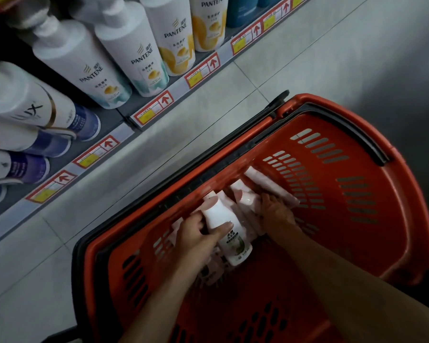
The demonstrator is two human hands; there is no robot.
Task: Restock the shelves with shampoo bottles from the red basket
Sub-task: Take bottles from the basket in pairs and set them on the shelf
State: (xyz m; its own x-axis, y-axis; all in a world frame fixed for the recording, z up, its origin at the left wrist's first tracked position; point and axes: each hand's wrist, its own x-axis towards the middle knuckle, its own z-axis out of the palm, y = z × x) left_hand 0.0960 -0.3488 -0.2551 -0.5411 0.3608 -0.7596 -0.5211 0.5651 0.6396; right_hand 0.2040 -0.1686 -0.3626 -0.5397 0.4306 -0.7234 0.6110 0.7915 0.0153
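A red basket (357,206) with a black rim stands on the floor below the shelf. Several pale pink and white bottles (270,184) lie at its bottom. My left hand (196,237) is closed around a white shampoo bottle (227,226) with a green label, lifted slightly above the pile. My right hand (276,211) reaches into the pile just to the right, fingers curled over a pink bottle (248,198); whether it grips it is unclear.
The shelf (124,112) runs along the upper left, with white Pantene pump bottles (139,53) and white-and-blue Lux bottles (35,112). Red and yellow price tags (201,71) line its edge. Grey floor tiles (332,45) stretch to the upper right.
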